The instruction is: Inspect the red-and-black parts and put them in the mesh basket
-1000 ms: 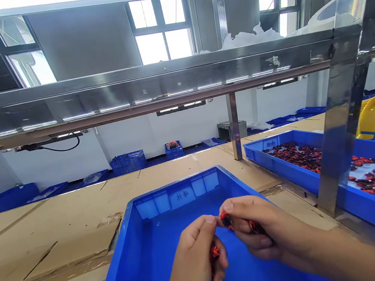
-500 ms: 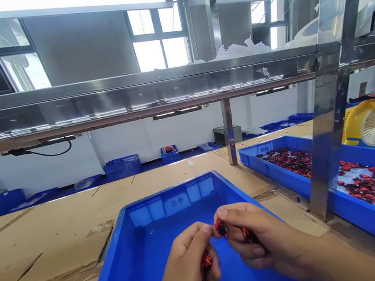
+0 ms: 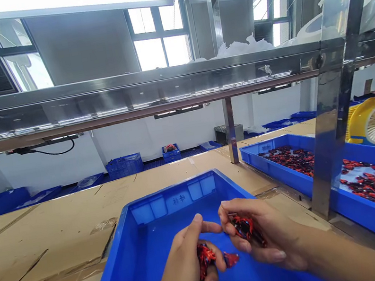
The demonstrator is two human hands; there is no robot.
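Note:
My left hand (image 3: 184, 266) is curled around several small glossy red-and-black pieces (image 3: 205, 256), its thumb and index finger stretched toward the right hand. Just beyond its fingers is a single blurred red piece (image 3: 232, 259); whether it touches them I cannot tell. My right hand (image 3: 265, 230) cups more red-and-black pieces (image 3: 244, 227) against its palm, the thumb and index finger bent together. The two hands almost meet at the fingertips, over a blue tray (image 3: 109, 273) whose visible floor is bare. What kind of thing the pieces are is too small to tell.
A second blue tray (image 3: 290, 185) on the right holds many red-and-black pieces. A steel post (image 3: 327, 102) stands in front of it, with a yellow fan (image 3: 373, 121) behind. Cardboard (image 3: 46, 241) covers the table. A steel shelf beam (image 3: 136, 94) crosses above.
The piece pinched between the fingertips has left that spot. The right hand has opened somewhat, showing the pieces in its palm. A blurred red piece now shows lower, by the left fingers.

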